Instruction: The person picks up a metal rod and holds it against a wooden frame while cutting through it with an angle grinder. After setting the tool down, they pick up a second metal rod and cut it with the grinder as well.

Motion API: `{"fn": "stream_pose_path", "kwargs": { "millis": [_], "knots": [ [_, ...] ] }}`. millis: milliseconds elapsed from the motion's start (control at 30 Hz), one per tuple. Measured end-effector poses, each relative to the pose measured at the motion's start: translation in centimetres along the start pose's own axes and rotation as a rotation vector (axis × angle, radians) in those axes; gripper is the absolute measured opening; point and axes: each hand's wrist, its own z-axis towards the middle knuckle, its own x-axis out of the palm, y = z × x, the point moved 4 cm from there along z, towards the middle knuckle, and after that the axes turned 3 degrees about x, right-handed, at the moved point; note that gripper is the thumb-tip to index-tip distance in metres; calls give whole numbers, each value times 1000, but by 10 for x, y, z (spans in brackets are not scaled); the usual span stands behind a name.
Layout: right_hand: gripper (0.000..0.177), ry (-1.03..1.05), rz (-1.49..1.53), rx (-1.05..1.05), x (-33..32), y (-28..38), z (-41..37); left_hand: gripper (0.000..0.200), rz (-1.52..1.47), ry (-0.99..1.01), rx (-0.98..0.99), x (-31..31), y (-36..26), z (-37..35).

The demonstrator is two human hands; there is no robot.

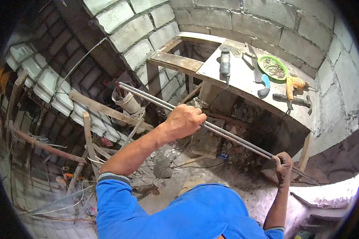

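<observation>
A bundle of long ribbed steel rebar rods (237, 139) slants across in front of my body, from the upper left down to the right. My left hand (185, 120) is closed in a fist around the rods near their middle. Farther down toward the right end, my right hand (283, 164) grips the same rods, its fingers curled over them. The upper left end of the rods stands out over a dirty white bucket (128, 102). Their thin lower end reaches past my right hand.
A workbench (206, 71) ahead holds an angle grinder (225, 63), a handsaw (263, 81), a green bowl of nails (272, 67), a yellow drill (294, 85) and a hammer (293, 99). Wooden boards (107, 108) lean at the left. Rubble (163, 167) and cables litter the floor.
</observation>
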Motion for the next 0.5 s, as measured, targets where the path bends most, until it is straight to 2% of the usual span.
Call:
{"fn": "stream_pose_path", "kwargs": {
  "millis": [100, 167, 233, 500],
  "knots": [
    [25, 2, -68, -6, 0, 1, 1, 24, -69, 9, 23, -12, -3, 4],
    [29, -31, -155, -107, 0, 2, 0, 29, -117, 4, 51, -11, -6, 7],
    [33, -27, -198, -121, -1, 4, -1, 31, -110, 45, 24, -9, -3, 5],
    [41, -103, -176, -139, 2, 5, -4, 24, -110, 79, 41, 0, -3, 6]
  ]
}}
